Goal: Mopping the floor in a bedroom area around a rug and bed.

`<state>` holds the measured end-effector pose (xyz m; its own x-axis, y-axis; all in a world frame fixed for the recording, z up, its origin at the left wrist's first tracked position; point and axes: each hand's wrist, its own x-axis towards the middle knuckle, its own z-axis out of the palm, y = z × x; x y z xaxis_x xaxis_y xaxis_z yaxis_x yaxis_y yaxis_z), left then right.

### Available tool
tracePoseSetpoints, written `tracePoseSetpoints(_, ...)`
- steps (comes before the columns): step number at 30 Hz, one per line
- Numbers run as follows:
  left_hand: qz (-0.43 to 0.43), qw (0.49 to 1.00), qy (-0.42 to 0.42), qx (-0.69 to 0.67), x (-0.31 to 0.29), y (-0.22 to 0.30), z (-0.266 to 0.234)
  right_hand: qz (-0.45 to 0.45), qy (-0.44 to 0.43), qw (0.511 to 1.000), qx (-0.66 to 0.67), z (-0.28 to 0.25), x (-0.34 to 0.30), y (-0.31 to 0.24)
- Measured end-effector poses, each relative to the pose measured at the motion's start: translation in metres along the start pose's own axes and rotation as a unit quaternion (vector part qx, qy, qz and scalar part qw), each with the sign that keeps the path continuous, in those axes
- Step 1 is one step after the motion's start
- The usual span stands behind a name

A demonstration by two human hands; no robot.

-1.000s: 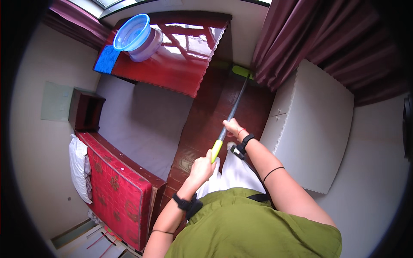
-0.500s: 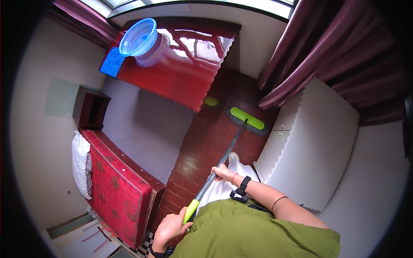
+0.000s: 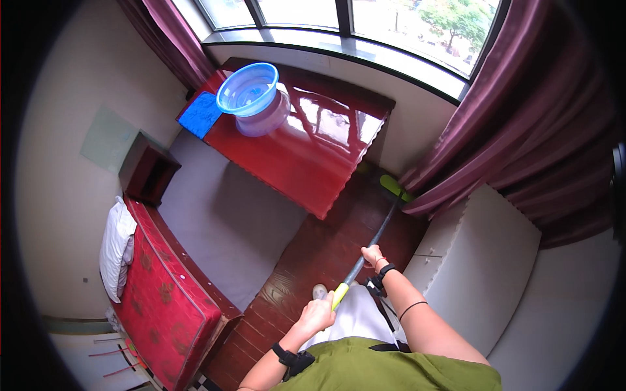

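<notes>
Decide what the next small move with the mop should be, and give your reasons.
Probably draw the mop back toward the shoe: its green head lies right by the purple curtain, near the wall, while dark red floor shows between head and shoe. The left hand and right hand both grip the handle, so a gentle pull looks easy.

Head-worn fisheye, angled forward and down
</notes>
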<state>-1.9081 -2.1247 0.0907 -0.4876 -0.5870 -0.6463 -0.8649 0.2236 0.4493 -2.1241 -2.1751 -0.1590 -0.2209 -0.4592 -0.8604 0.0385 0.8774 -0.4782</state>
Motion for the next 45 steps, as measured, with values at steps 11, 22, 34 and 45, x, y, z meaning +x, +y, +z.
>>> tracePoseSetpoints(11,-0.053,0.998,-0.031,0.002,-0.133,-0.076,-0.073,0.120,-0.245,0.962,0.013,0.114,-0.109,0.014)
tracePoseSetpoints(22,-0.068,0.991,0.112,0.002,-0.223,-0.177,-0.095,0.244,-0.345,0.907,-0.005,0.243,-0.146,0.019)
tracePoseSetpoints(34,-0.157,0.970,0.187,-0.002,-0.288,-0.247,-0.121,0.216,-0.343,0.914,-0.024,0.366,-0.169,-0.024)
tracePoseSetpoints(45,-0.092,0.945,0.299,-0.096,-0.215,-0.315,-0.139,0.037,-0.257,0.965,0.012,0.405,-0.098,-0.123)
